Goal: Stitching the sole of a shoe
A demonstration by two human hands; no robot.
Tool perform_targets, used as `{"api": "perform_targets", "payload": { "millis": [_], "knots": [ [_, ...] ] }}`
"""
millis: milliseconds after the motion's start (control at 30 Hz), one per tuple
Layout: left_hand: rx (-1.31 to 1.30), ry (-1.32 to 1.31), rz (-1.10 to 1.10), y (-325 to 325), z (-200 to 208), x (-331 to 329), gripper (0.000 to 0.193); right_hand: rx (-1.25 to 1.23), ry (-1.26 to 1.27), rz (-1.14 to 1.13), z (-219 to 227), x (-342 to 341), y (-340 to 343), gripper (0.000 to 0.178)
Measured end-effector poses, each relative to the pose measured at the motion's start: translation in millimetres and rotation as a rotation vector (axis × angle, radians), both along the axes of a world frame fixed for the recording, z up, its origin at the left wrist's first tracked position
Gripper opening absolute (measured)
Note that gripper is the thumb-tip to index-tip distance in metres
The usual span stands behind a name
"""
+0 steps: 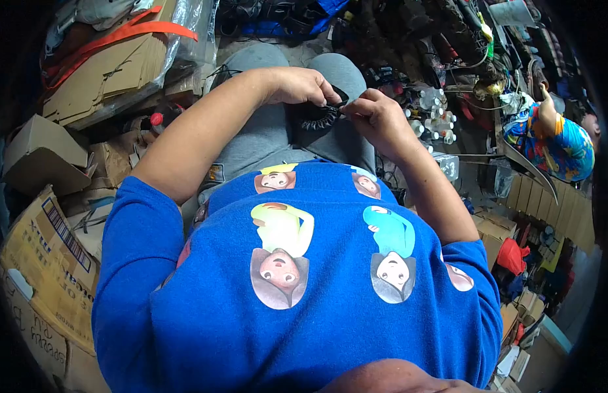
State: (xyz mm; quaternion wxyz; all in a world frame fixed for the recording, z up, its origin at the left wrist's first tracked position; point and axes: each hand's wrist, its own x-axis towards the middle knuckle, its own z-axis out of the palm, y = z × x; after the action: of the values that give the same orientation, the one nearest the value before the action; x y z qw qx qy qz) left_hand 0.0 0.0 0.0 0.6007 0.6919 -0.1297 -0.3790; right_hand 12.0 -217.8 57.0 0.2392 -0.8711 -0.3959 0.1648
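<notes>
Over my grey-trousered knees, both hands are close together at a dark ring-shaped part (319, 123). Its lower edge carries a curved row of shiny loops or teeth, and I cannot tell exactly what it is. My left hand (308, 86) pinches at the top of the dark part, fingers bent and pointing down to the right. From the other side my right hand (377, 116) has thumb and forefinger pressed together at its right edge. The fingers partly hide the spot where the hands meet, and whether a thin wire lies in them is too small to see.
Several small white-capped bottles (438, 121) stand right of my right hand. Flattened cardboard (114, 78) with an orange strap leans at the far left, above an opened box (45, 154). Another person in a bright patterned shirt (551, 147) is at the right, near a long curved blade-like strip (530, 167).
</notes>
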Motion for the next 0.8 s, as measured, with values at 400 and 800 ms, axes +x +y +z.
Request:
{"api": "perform_targets", "payload": {
  "millis": [400,800],
  "knots": [
    [-0.053,-0.168,-0.074,3.5,-7.0,1.4,0.035,-0.289,-0.24,0.347,15.4,21.8,31.1,0.021],
    [0.095,-0.432,0.079,0.5,-11.6,7.2,0.016,-0.108,0.263,-0.002,2.1,42.3,13.2,0.014]
  ]
}}
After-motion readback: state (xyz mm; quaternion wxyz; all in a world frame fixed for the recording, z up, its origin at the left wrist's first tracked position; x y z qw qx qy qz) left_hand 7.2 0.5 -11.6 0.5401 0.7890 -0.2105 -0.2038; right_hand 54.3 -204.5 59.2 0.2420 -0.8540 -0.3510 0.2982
